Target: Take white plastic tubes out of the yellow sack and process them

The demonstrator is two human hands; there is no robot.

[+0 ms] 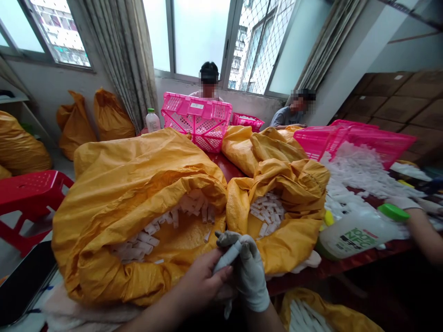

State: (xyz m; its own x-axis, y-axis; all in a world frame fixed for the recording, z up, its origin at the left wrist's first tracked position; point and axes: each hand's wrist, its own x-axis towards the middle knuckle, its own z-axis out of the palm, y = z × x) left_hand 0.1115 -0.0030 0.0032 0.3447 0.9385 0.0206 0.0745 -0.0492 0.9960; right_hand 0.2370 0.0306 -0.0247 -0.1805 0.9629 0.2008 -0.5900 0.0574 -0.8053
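Note:
My left hand (202, 283), bare, and my right hand (249, 272), in a pale glove, both pinch a small white tube-shaped piece (226, 257) at the bottom centre. Just beyond them, two open yellow woven sacks (114, 216) (297, 203) hold many small white pieces (148, 240) (266, 212). My hands sit close to the near rims of these sacks. Another yellow sack (304, 316) with long white items lies below my right arm. The lower part of the held piece is partly hidden by my fingers.
A co-worker's gloved arm (420, 230) reaches beside a white bottle with a green cap (356, 235), next to a heap of white pieces (360, 175). Pink plastic baskets (196, 121) (353, 143) stand on the table. Two seated people (208, 83) (290, 113) are beyond. A red stool (31, 198) stands left.

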